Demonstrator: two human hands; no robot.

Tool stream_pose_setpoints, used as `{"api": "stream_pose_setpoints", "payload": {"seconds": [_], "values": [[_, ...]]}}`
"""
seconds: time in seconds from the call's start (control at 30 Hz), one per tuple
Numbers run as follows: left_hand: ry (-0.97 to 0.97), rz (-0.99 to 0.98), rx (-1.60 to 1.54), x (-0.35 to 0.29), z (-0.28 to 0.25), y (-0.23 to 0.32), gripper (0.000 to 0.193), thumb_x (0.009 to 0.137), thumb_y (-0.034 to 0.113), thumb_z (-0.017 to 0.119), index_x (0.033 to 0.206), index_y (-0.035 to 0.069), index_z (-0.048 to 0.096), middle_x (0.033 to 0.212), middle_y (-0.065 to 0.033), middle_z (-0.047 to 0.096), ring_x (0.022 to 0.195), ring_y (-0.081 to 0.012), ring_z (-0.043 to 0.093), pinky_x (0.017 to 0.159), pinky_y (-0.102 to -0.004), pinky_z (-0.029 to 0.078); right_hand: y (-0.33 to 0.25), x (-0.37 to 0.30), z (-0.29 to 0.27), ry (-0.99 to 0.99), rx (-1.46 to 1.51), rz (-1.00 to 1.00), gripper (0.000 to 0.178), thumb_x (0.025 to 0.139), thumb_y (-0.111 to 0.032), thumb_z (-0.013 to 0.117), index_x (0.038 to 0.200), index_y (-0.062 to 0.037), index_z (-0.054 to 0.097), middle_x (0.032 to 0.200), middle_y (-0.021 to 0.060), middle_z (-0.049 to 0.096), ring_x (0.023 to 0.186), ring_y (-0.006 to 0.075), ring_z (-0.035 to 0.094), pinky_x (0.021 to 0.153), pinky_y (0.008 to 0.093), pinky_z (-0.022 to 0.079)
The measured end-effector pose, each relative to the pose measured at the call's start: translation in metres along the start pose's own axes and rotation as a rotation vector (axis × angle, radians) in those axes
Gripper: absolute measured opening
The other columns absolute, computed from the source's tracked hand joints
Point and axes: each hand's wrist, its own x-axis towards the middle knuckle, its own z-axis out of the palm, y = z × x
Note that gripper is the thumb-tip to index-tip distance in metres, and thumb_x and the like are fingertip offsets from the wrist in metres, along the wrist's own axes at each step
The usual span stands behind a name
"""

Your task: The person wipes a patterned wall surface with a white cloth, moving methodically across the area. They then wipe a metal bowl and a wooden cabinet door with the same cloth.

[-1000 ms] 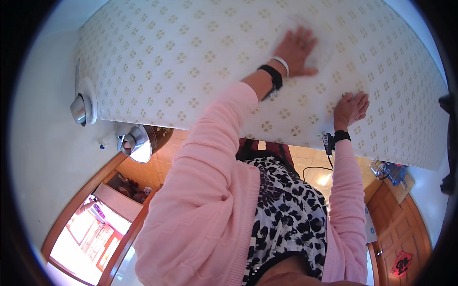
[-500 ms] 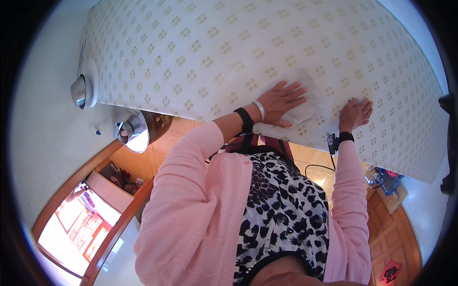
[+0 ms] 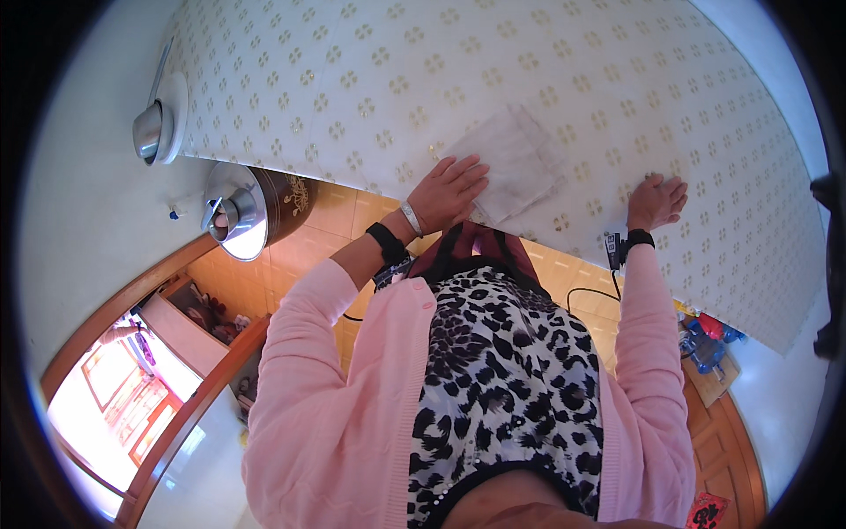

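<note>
Leftward and closer to the near edge than half a second ago, the left hand (image 3: 448,192) now lies palm down, its fairly straight fingers gripping nothing and reaching over the left edge of a thin pale cloth (image 3: 520,163), which lies flat on the patterned worktop (image 3: 352,88). Beyond the cloth's right side, the right hand (image 3: 656,203) rests with fingers loosely bent, nothing visible in them.
</note>
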Motion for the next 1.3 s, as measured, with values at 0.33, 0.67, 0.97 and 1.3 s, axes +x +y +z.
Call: {"api": "stream_pose_setpoints", "payload": {"seconds": [0.33, 0.67, 0.97, 1.3], "values": [[0.378, -0.357, -0.327, 0.024, 0.002, -0.002, 0.018, 0.084, 0.008, 0.059, 0.101, 0.006, 0.065, 0.091, -0.0034, 0.068, 0.08, -0.0222, 0.065, 0.075, -0.0346, 0.053, 0.004, 0.0, 0.006, 0.071, -0.035, -0.05, 0.044, 0.093, -0.035, 0.045, 0.127, -0.0074, 0.046, 0.146, 0.0091, 0.039, 0.135, 0.0309, 0.033, 0.1, 0.0552, 0.03], [0.922, -1.161, -1.599, -0.076, -0.034, -0.086, 0.025, 0.093, 0.018, 0.054, 0.112, 0.001, 0.058, 0.098, -0.007, 0.063, 0.088, -0.0164, 0.064, 0.078, -0.0337, 0.055, 0.002, 0.001, 0.009, 0.107, -0.099, -0.031, 0.04, 0.092, -0.036, 0.043, 0.121, -0.0095, 0.047, 0.137, 0.0075, 0.043, 0.133, 0.0297, 0.035, 0.096, 0.0535, 0.033], [0.878, -1.382, -0.321, -0.112, -0.01, -0.114, 0.051, 0.083, 0.021, 0.066, 0.124, -0.006, 0.054, 0.113, -0.0228, 0.065, 0.108, -0.0327, 0.062, 0.093, -0.0391, 0.048, -0.001, -0.001, 0.0, 0.062, -0.071, -0.036, 0.041, 0.093, -0.037, 0.04, 0.121, -0.0076, 0.047, 0.137, 0.0082, 0.042, 0.132, 0.0302, 0.035, 0.095, 0.053, 0.032], [0.407, -1.603, -0.128, -0.094, -0.013, -0.162, 0.067, 0.061, 0.041, 0.079, 0.11, -0.003, 0.066, 0.095, -0.0188, 0.07, 0.088, -0.0289, 0.068, 0.082, -0.0348, 0.052, -0.003, -0.002, -0.002, 0.097, -0.08, -0.058, 0.039, 0.094, -0.034, 0.041, 0.121, -0.0064, 0.047, 0.138, 0.0094, 0.042, 0.133, 0.0311, 0.034, 0.095, 0.0547, 0.033]]}}
